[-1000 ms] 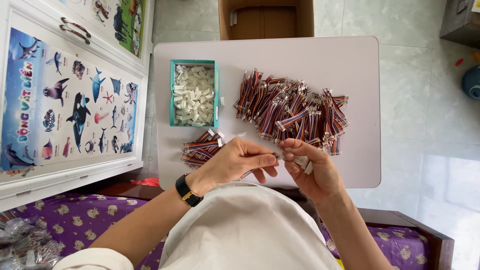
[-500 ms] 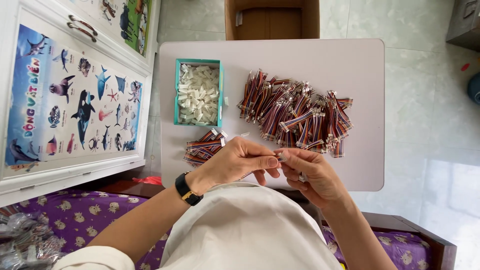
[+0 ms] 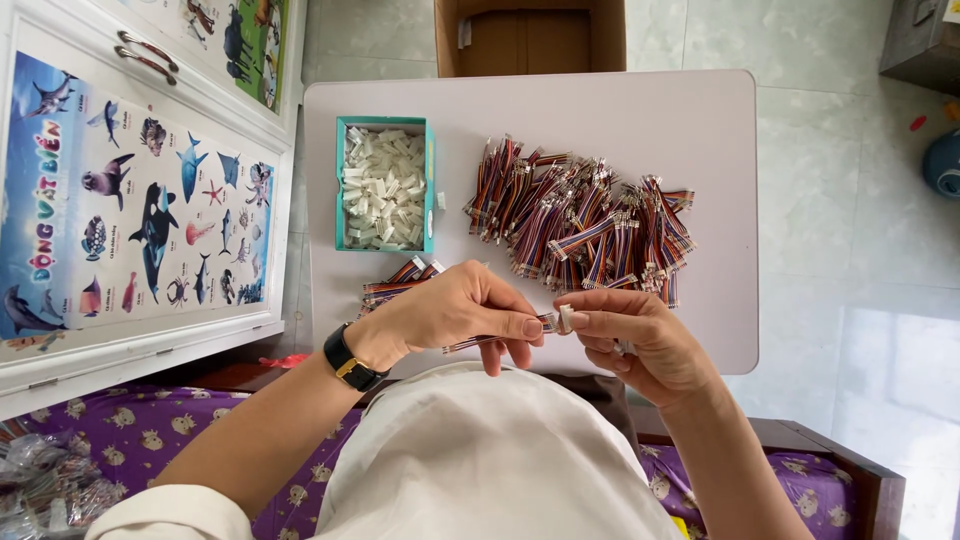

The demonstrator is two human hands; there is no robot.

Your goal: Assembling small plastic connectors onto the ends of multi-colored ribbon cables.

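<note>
While my left hand [image 3: 455, 315] pinches a short multicoloured ribbon wire [image 3: 490, 340], my right hand [image 3: 635, 340] grips a small white plastic connector [image 3: 566, 318] at its tip, above the white table [image 3: 720, 150].

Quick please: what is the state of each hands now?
Left hand: closed, pinching a striped wire bundle.
Right hand: closed, pinching a small white connector.

White table [image 3: 700, 120], pale tiled floor [image 3: 850, 230].
</note>
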